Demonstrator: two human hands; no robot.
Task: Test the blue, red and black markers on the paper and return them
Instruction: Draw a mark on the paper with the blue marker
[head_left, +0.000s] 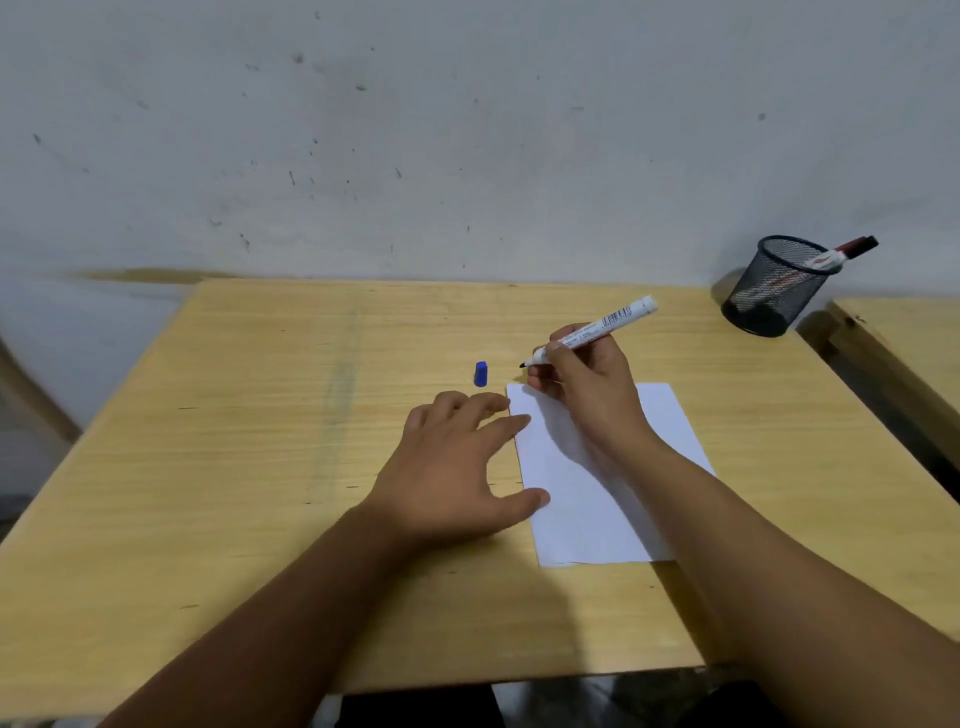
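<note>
A white sheet of paper (597, 499) lies on the wooden table (270, 415). My right hand (587, 384) grips an uncapped white-barrelled marker (618, 317), its dark tip just above the paper's far left corner. The marker's blue cap (481, 373) lies on the table to the left of the tip. My left hand (457, 467) rests flat with fingers spread, its fingertips and thumb on the paper's left edge. A black mesh pen cup (779, 286) at the far right corner holds a red marker (844, 253) and another one seen dimly through the mesh.
A grey scuffed wall runs right behind the table. A second wooden table (904, 332) stands to the right across a narrow gap. The near table edge (467, 680) lies just in front of my body.
</note>
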